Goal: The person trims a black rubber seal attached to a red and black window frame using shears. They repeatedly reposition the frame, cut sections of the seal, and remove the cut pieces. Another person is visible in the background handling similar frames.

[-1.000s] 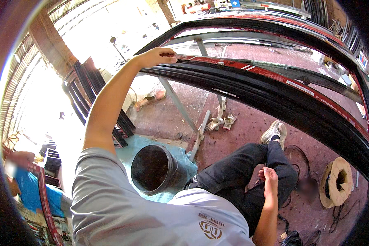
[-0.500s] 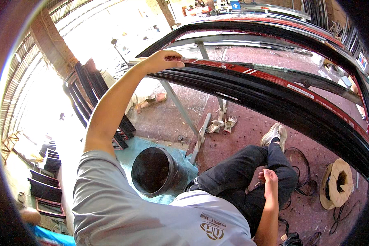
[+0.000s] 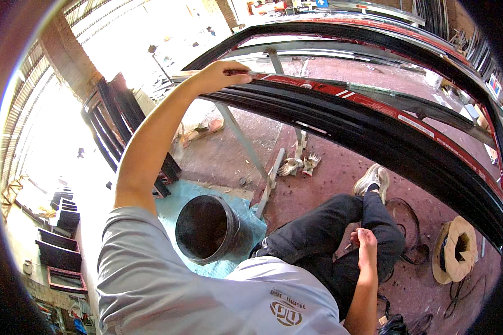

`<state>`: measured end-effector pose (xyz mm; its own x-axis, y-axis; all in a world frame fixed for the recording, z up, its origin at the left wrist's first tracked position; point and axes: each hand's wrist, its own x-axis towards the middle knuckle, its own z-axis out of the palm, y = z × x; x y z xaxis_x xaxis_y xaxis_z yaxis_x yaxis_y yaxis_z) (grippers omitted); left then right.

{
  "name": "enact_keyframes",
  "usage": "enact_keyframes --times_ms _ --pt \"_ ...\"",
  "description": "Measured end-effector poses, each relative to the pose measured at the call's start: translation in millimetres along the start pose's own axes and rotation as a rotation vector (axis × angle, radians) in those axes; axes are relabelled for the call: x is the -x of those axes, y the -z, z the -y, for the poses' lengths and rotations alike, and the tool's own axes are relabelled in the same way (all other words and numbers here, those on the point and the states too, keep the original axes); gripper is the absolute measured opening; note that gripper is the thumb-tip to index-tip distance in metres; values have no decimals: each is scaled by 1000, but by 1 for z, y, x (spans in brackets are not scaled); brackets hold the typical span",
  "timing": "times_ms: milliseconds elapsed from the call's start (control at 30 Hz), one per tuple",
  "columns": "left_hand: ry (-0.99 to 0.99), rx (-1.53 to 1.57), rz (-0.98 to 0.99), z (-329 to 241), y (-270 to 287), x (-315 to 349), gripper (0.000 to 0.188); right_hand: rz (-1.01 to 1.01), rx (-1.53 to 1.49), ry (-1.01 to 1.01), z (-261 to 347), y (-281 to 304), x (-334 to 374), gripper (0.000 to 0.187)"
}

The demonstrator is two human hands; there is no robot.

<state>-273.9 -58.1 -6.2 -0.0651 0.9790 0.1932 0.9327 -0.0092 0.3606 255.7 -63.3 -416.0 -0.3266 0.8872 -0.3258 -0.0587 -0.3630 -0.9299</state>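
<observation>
A large black metal frame (image 3: 341, 120) with red printed film along its top face stretches across the view in front of me, on grey metal supports. My left hand (image 3: 229, 77) is closed over the near bar at its left end, thumb and fingers on the red film (image 3: 374, 100). Over my lap, my right hand (image 3: 366, 245) is closed with its fingers curled. A small pale tip shows beside these fingers, too little to name. Below the frame, my crossed legs in dark trousers (image 3: 313, 223) rest on the reddish floor.
A black bucket (image 3: 232, 231) stands on a blue sheet (image 3: 179, 195) beside my left side. Pale work gloves (image 3: 299, 165) lie by a support leg (image 3: 271, 184). At the right are a tan ring-shaped roll (image 3: 458, 251) and black cords (image 3: 411, 234). Dark frames (image 3: 114, 111) lean at the left.
The view has shifted slightly, so the bucket, gloves and roll sit a little further left. Both hands stay in nearly the same place and pose.
</observation>
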Motion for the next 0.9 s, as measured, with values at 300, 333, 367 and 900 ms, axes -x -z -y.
enact_keyframes --times_ms 300,333,367,900 --pt "-28 -80 -1 22 10 4 55 15 -28 15 1 -1 1 18" --pt "-34 -77 0 21 12 4 55 12 -19 13 2 -2 2 18" --pt "3 -102 5 20 12 5 60 9 -10 11 2 -3 3 18" --pt "57 -120 19 29 21 8 48 -14 9 6 2 -2 5 19"
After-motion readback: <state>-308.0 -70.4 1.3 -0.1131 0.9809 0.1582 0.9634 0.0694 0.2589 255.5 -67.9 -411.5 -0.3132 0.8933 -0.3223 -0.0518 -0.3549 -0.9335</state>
